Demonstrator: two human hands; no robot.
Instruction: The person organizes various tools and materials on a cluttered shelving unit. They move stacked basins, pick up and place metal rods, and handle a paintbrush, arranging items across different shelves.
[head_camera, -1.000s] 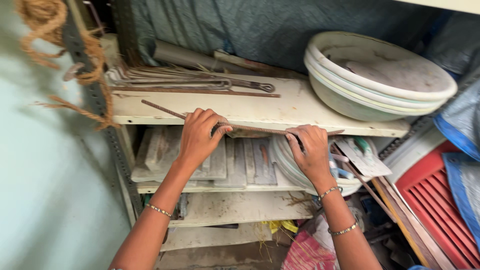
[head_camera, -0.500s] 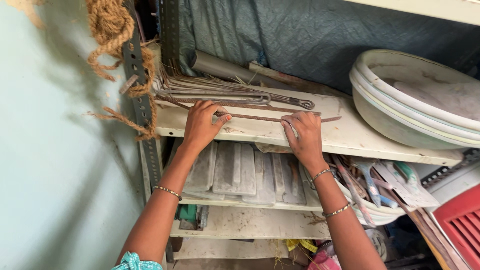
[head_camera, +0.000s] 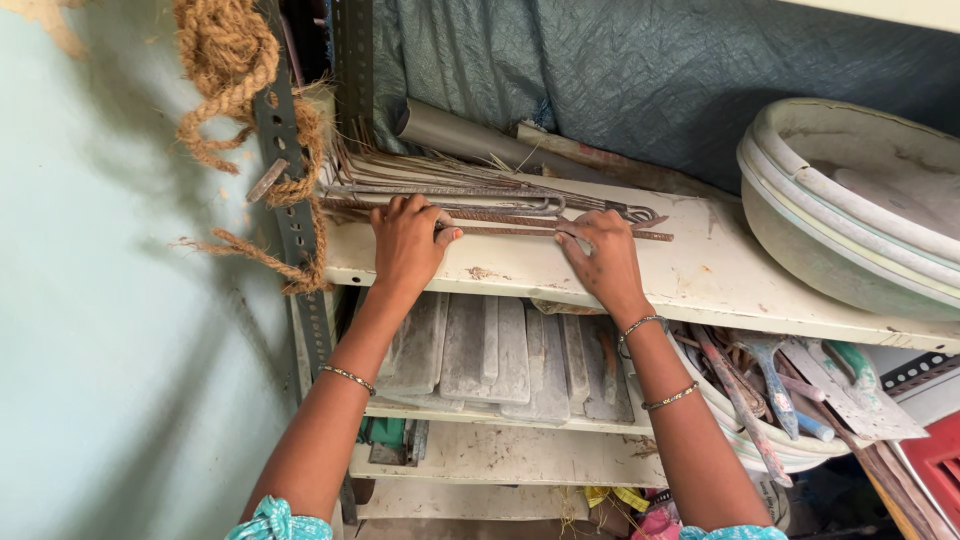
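My left hand (head_camera: 405, 243) rests on the white metal shelf (head_camera: 700, 275), its fingers curled around a thin rusty metal rod (head_camera: 510, 231) that lies lengthwise along the shelf. My right hand (head_camera: 600, 258) holds the same rod further right, fingertips pressed on it. The rod's right end pokes out past my right hand. Just behind it lies a pile of bent metal rods (head_camera: 470, 190) and a grey pipe (head_camera: 460, 134). Both wrists wear thin bangles.
Stacked pale plastic basins (head_camera: 850, 215) fill the shelf's right side. Coir rope (head_camera: 225, 70) hangs on the slotted upright (head_camera: 290, 215) at left. The shelf below holds grey flat slabs (head_camera: 500, 355) and a basin of trowels (head_camera: 770, 395). A teal wall (head_camera: 100, 330) stands left.
Both hands have carried the rusty rod from the shelf's front edge back toward the rod pile. The camera view has shifted left and closer.
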